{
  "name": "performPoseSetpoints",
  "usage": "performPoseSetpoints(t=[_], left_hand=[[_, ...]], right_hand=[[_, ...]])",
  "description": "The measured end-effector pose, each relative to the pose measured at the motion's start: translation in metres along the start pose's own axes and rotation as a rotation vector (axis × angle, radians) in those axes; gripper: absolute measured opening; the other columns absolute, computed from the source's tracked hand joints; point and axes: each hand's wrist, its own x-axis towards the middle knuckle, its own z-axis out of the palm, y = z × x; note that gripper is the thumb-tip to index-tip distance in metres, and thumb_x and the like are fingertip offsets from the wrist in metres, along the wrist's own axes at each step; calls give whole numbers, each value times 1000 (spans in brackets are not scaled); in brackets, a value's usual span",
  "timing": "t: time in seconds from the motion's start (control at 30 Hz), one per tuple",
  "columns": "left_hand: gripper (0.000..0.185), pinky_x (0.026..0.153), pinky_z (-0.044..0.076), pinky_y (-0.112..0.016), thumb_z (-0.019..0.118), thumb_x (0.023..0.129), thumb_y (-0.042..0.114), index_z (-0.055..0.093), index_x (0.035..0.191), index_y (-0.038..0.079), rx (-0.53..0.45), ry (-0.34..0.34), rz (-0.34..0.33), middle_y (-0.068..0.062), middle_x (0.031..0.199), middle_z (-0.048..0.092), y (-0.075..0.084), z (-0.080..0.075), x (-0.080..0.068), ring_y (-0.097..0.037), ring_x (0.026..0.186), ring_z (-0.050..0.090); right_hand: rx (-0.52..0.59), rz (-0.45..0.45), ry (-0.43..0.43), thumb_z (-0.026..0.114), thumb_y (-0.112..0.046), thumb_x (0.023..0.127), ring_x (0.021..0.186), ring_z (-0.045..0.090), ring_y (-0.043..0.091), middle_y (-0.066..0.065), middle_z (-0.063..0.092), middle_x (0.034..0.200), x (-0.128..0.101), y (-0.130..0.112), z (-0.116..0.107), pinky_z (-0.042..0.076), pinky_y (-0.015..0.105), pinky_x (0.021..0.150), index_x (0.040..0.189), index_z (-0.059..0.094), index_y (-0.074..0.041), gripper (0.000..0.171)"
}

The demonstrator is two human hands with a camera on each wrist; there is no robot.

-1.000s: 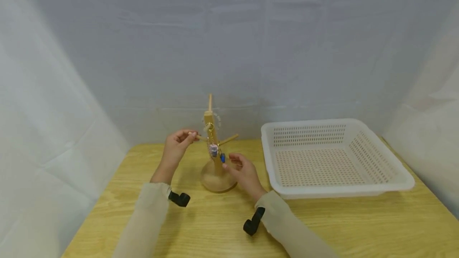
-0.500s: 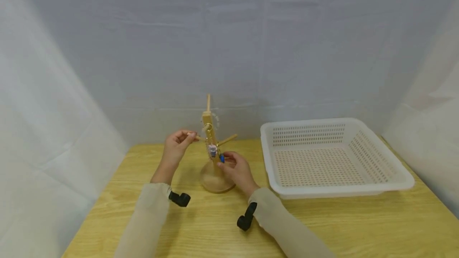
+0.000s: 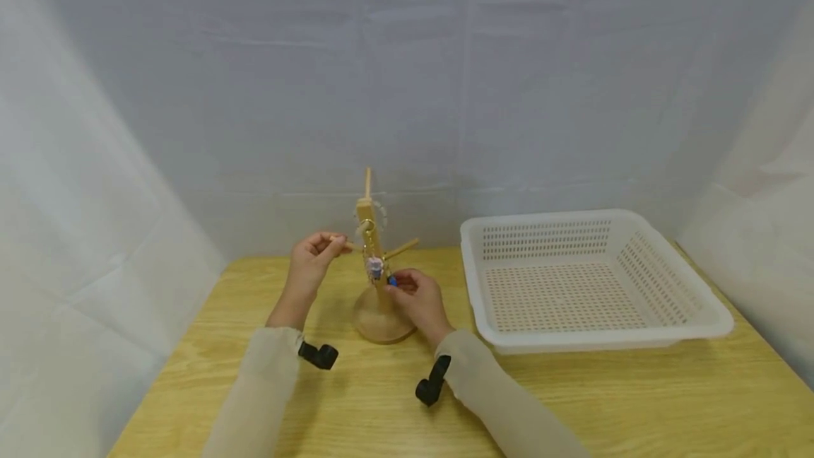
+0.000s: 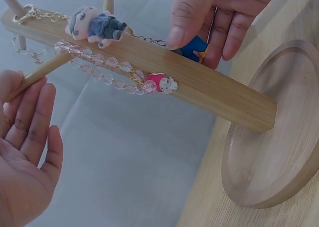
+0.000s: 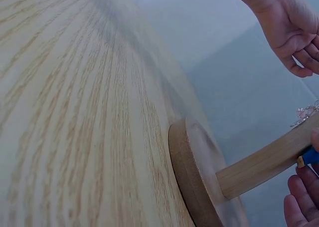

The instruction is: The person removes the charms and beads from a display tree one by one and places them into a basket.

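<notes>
A wooden stand with a square post point(image 4: 224, 95), side pegs and a round base point(image 3: 381, 329) stands upright on the table. My left hand point(image 3: 308, 265) pinches the tip of its left peg point(image 4: 45, 72). A bracelet of clear pink beads point(image 4: 110, 62) with a pink-and-white charm point(image 4: 162, 83) hangs from that peg. On the front hangs a small doll keychain point(image 4: 94, 26) on a gold chain. To the right of the post, my right hand point(image 3: 422, 300) pinches a blue pendant point(image 4: 193, 49) hanging from a chain; the thumb and fingers hide part of it.
A white plastic basket point(image 3: 598, 342) with perforated walls stands at the right of the wooden table point(image 3: 369, 401). Behind the stand is a pale sheet point(image 3: 413, 90). Another peg point(image 3: 403, 249) juts out on the right above my right hand.
My right hand has moved left to the blue pendant and closed its fingers on it. The left hand stays at the peg. The stand has shifted very slightly left in view.
</notes>
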Motion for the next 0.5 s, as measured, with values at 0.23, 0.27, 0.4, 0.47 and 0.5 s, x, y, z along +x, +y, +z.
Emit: performPoseSetpoints(t=[0.23,0.27,0.4,0.47,0.5], left_hand=[[7,80,52,-24,64,90,10,65,84,10,1,-8,-10,9,72,68,-1,-1,1,-6,71,65],[7,80,52,-24,64,90,9,65,84,10,0,-7,-12,9,72,68,-1,-1,1,-6,71,65],[9,81,52,-22,63,91,8,64,83,11,-13,-2,-13,9,73,67,0,0,-1,-6,71,65],[11,82,52,-22,63,91,7,64,81,12,-25,3,-11,8,73,67,1,0,-1,-7,71,65],[12,82,52,-22,62,91,7,64,81,13,-30,3,-10,8,73,67,0,1,-2,-7,71,65]], right_hand=[[21,-97,-1,71,-12,83,82,65,19,14,67,93,-4,0,-3,56,27,73,100,65,6,25],[20,-107,1,71,-11,83,82,65,19,14,67,92,-4,0,-3,56,27,72,100,65,6,24],[-5,-71,11,69,-7,82,81,65,20,15,68,92,-4,0,-3,56,26,71,99,67,4,20],[-28,-60,19,70,-6,82,79,66,20,15,68,91,-4,1,-3,56,26,69,98,67,4,19],[-39,-56,21,70,-6,81,78,65,20,15,68,91,-4,1,-3,55,25,68,98,68,3,19]])
